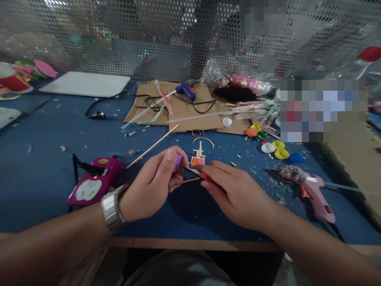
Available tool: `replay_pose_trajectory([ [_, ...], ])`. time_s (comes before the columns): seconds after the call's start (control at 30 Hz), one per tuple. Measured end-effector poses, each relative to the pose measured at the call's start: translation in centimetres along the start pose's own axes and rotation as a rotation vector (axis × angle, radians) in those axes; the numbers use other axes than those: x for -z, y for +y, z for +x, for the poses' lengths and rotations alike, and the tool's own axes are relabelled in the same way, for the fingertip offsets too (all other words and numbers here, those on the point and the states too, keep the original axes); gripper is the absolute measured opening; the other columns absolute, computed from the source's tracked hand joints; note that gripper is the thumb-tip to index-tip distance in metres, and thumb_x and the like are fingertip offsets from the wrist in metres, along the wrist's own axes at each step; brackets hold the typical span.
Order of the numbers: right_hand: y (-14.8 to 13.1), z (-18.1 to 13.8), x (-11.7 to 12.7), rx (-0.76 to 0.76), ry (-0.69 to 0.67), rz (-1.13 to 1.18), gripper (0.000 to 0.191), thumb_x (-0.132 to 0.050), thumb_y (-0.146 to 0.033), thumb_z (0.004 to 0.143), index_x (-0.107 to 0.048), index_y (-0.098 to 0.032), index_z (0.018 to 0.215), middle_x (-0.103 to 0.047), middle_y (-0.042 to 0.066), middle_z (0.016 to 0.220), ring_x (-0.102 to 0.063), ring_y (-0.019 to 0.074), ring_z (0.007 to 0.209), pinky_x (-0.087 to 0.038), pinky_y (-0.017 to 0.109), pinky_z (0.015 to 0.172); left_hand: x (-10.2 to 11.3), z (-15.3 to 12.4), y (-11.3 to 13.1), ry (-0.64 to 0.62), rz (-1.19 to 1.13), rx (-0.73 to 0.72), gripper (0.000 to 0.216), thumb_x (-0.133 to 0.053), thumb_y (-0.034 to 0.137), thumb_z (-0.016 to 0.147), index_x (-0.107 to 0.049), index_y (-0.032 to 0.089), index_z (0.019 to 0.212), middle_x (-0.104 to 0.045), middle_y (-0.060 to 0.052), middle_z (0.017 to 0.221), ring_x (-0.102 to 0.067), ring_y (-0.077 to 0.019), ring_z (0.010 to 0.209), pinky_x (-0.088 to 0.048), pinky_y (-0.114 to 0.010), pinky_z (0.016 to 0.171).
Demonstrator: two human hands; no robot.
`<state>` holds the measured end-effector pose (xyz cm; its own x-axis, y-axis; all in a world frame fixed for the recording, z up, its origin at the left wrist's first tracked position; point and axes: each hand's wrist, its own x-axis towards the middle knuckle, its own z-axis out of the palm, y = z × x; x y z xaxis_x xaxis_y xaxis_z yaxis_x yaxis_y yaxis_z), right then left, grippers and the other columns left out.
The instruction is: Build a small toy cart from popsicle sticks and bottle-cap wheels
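Between the thumb and fingers of my left hand (151, 180) is a small purple bottle cap (177, 163), partly covered by them. My right hand (235, 190) grips a red and black craft knife (205, 175), its narrow blade end pointing left and reaching the cap. Whether the blade is inside the cap or only against it, I cannot tell. Just beyond both hands lies a small figure of wooden sticks (200, 151) with an orange and pink middle. One thin wooden stick (153, 146) rests diagonally on the table, past my left hand.
A magenta power strip (95, 180) stands at left. The pink glue gun (317, 194) lies at right, near several coloured caps (279, 151). Farther back, a blue glue gun (187, 91) rests on cardboard (193, 119). A perforated metal panel (166, 31) closes off the back.
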<state>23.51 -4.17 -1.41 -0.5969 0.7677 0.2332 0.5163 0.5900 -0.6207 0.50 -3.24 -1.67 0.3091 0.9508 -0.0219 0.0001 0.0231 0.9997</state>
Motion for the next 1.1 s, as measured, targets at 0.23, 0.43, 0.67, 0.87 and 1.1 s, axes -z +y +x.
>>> replay_pose_trajectory([
  [0.23, -0.3, -0.1, 0.0, 0.017, -0.007, -0.031, 0.037, -0.046, -0.029, 0.116, -0.064, -0.015, 0.145, -0.075, 0.016, 0.119, -0.075, 0.0256, 0.106, -0.065, 0.038, 0.089, 0.0, -0.4, -0.2, 0.041, 0.147, -0.143, 0.049, -0.038, 0.061, 0.115, -0.07, 0.024, 0.113, -0.064, -0.003, 0.086, -0.056, -0.0164, 0.071, -0.048, -0.029, 0.064],
  [0.43, -0.6, 0.1, -0.4, -0.039, 0.007, 0.193, 0.025, -0.049, -0.032, 0.116, -0.068, -0.02, 0.126, -0.075, 0.009, 0.105, -0.071, 0.0218, 0.097, -0.057, 0.035, 0.088, -0.3, -1.0, -0.6, 0.082, 0.217, -0.234, 0.041, -0.04, 0.052, 0.117, -0.067, 0.026, 0.133, -0.068, -0.008, 0.115, -0.063, -0.0211, 0.1, -0.054, -0.032, 0.088],
  [0.67, -1.6, 0.2, 0.6, -0.501, -0.299, 0.954, 0.04, -0.052, -0.057, 0.112, -0.062, -0.02, 0.101, -0.051, -0.005, 0.078, -0.049, 0.0061, 0.046, -0.037, 0.019, 0.039, -0.4, -0.9, 0.0, -0.01, 0.242, -0.356, 0.034, -0.034, 0.041, 0.119, -0.062, 0.025, 0.129, -0.062, -0.012, 0.158, -0.054, -0.027, 0.153, -0.042, -0.046, 0.126],
  [0.87, -1.4, 0.2, 0.3, -0.436, -0.238, 0.79, 0.037, -0.048, -0.051, 0.114, -0.061, -0.02, 0.098, -0.054, -0.004, 0.079, -0.048, 0.006, 0.048, -0.038, 0.02, 0.042, -0.3, -0.8, -0.1, -0.053, 0.229, -0.35, 0.032, -0.033, 0.038, 0.12, -0.059, 0.026, 0.133, -0.054, -0.01, 0.169, -0.045, -0.026, 0.162, -0.038, -0.048, 0.131],
  [1.1, -0.7, 0.1, -0.4, 0.014, 0.019, 0.12, 0.019, -0.048, -0.026, 0.115, -0.066, -0.019, 0.116, -0.078, 0.01, 0.108, -0.075, 0.0223, 0.098, -0.059, 0.033, 0.083, -0.6, -1.4, 0.1, -0.036, 0.15, -0.275, 0.033, -0.033, 0.043, 0.12, -0.06, 0.028, 0.131, -0.055, -0.008, 0.169, -0.044, -0.0256, 0.162, -0.043, -0.045, 0.127],
])
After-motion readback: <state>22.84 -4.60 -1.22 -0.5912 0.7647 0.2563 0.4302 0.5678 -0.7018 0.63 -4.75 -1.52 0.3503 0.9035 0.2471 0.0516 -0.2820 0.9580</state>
